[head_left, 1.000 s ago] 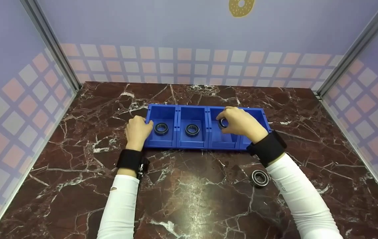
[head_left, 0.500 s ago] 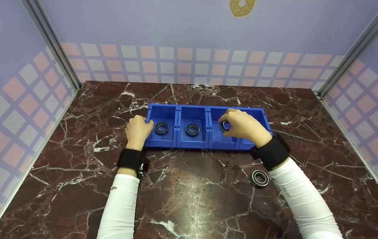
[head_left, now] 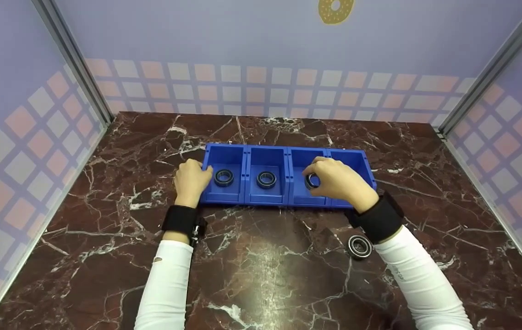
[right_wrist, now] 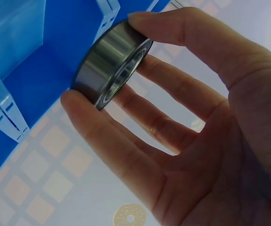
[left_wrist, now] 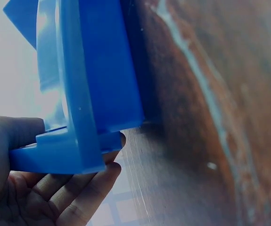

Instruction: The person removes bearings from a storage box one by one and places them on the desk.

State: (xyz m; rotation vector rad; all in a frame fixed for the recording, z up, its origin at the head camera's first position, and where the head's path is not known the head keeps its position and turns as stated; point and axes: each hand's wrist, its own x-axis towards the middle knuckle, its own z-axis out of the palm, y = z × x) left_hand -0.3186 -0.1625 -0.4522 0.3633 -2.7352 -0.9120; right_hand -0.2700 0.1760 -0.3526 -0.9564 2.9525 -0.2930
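Note:
My right hand (head_left: 341, 181) pinches a ball bearing (right_wrist: 108, 63) by its outer rim between thumb and forefinger, over the third compartment of the blue divided bin (head_left: 265, 199). In the right wrist view the bearing is tilted, its shiny steel side showing. My left hand (head_left: 190, 181) holds the bin's left end wall; in the left wrist view the thumb is on one side of the blue wall and the fingers (left_wrist: 86, 193) on the other. One bearing (head_left: 223, 177) lies flat in the first compartment, another bearing (head_left: 266, 179) in the second. My right hand partly hides the fourth compartment.
A loose bearing (head_left: 359, 247) lies on the dark red marbled tabletop (head_left: 261, 275), beside my right wrist and in front of the bin. Pale purple panels with a checked band (head_left: 281, 94) enclose the back and both sides.
My right hand, with the bearing in it, has shifted slightly to the right and nearer to me over the bin. The left hand stays on the end wall.

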